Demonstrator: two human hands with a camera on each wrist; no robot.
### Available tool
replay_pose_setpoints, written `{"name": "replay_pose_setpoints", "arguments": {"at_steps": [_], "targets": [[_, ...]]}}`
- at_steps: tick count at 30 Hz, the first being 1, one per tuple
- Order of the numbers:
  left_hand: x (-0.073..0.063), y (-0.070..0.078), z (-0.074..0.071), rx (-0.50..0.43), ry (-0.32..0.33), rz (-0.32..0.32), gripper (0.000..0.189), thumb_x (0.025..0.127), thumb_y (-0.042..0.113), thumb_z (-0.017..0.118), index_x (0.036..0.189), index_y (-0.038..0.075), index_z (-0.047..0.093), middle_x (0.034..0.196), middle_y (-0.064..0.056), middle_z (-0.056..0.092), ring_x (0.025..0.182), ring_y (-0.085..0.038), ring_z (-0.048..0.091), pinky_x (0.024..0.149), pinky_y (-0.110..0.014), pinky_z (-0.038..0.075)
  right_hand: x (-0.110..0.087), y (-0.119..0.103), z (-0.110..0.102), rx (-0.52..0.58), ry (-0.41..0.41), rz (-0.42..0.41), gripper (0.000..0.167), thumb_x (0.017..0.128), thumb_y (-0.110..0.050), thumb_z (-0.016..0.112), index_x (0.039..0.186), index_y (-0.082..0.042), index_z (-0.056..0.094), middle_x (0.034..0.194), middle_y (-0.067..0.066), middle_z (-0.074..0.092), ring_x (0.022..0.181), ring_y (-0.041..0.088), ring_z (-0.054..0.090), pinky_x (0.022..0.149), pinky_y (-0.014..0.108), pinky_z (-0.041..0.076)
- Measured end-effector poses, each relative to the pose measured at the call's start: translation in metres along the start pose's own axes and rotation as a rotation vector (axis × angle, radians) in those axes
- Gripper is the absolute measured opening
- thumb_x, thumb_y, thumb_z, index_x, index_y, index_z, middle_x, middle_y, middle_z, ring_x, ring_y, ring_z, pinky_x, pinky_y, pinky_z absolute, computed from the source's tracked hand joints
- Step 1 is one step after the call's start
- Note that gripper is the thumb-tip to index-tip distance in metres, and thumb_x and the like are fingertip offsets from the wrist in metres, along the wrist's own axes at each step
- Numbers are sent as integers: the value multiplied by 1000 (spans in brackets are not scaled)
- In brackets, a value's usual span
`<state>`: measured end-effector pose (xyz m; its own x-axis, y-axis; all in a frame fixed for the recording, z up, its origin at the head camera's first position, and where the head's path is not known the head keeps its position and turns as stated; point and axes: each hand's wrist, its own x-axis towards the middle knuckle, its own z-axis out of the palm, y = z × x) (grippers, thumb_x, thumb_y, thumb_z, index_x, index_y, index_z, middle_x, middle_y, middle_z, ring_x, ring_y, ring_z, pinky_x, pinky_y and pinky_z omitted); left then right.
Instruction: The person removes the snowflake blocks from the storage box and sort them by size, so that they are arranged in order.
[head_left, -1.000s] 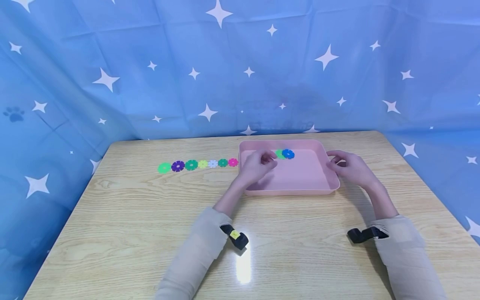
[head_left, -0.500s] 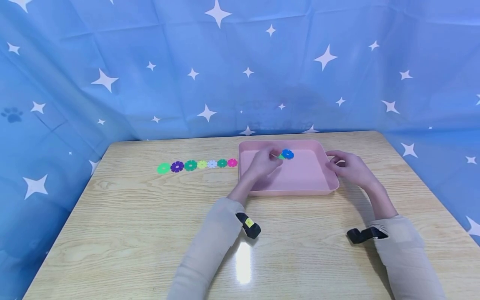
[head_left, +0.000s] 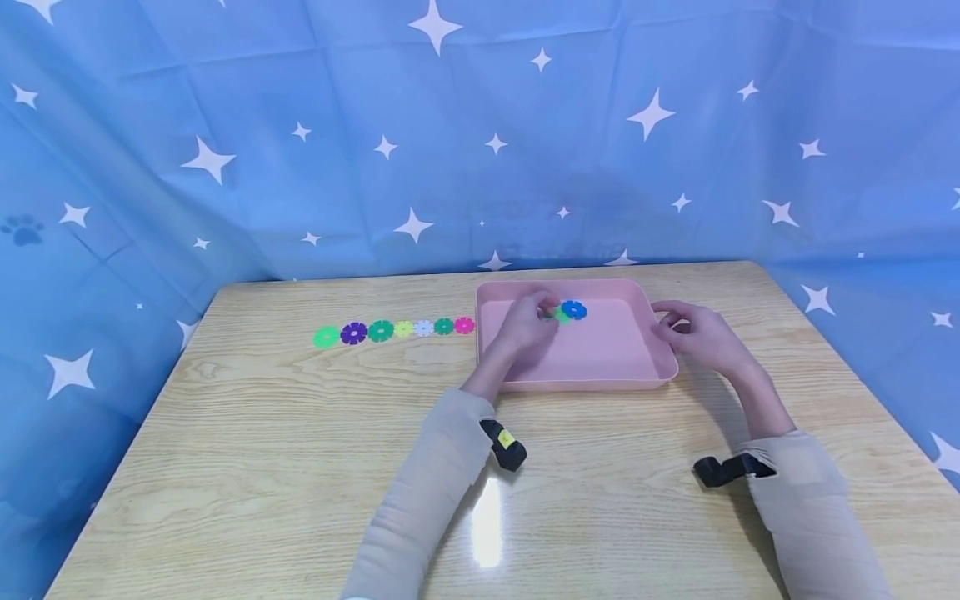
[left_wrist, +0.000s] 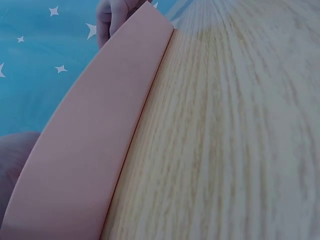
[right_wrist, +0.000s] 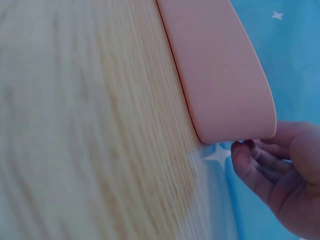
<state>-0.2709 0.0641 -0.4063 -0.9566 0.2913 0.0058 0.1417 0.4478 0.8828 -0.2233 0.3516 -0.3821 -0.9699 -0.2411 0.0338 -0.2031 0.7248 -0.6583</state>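
In the head view my left hand (head_left: pixel 527 322) reaches inside the pink tray (head_left: pixel 592 358), with thumb and fingers bent at a light green notched plastic disc (head_left: pixel 562 316), pinching its left side. A blue disc (head_left: pixel 573 310) lies against that green one and partly overlaps it. My right hand (head_left: pixel 701 336) is at the tray's right end, its fingers loosely bent and touching the outer wall. The right wrist view has this hand (right_wrist: pixel 282 172) at the tray's corner (right_wrist: pixel 235 95). In the left wrist view the tray's front wall (left_wrist: pixel 95 115) hides most of the left hand.
Left of the tray, a row of several notched discs runs across the wooden table (head_left: pixel 300 467), from a green disc (head_left: pixel 327 337) and a purple disc (head_left: pixel 354 333) to a pink disc (head_left: pixel 464 326) near the tray wall. A blue star-patterned cloth (head_left: pixel 420 183) hangs behind.
My left hand has moved right within the tray to the green disc, then slightly back left; the green disc has shifted a little against the blue one. My right hand stays at the tray's end.
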Motion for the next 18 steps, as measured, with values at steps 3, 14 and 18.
{"name": "replay_pose_setpoints", "arguments": {"at_steps": [3,14,18], "targets": [[-1,-1,0,-8,8,-22,34,94,1,67,128,4,64,105,-6,63,96,-17,56,88,-27,49,0,1,0,5,1,-1,44,103,-17,59,139,7,51,101,19,63,78,11,64,62,24,49],[-3,-2,2,80,39,-89,23,93,11,73,114,5,65,124,-6,55,103,-19,55,91,-31,50,0,2,0,-8,9,2,44,103,-19,60,138,6,53,101,18,64,81,12,65,64,22,49],[-6,0,2,104,67,-98,22,91,13,77,108,6,65,137,-8,46,104,-20,55,92,-31,50,1,3,0,-13,6,8,45,103,-19,60,139,6,52,101,17,63,80,12,64,62,22,49]]}}
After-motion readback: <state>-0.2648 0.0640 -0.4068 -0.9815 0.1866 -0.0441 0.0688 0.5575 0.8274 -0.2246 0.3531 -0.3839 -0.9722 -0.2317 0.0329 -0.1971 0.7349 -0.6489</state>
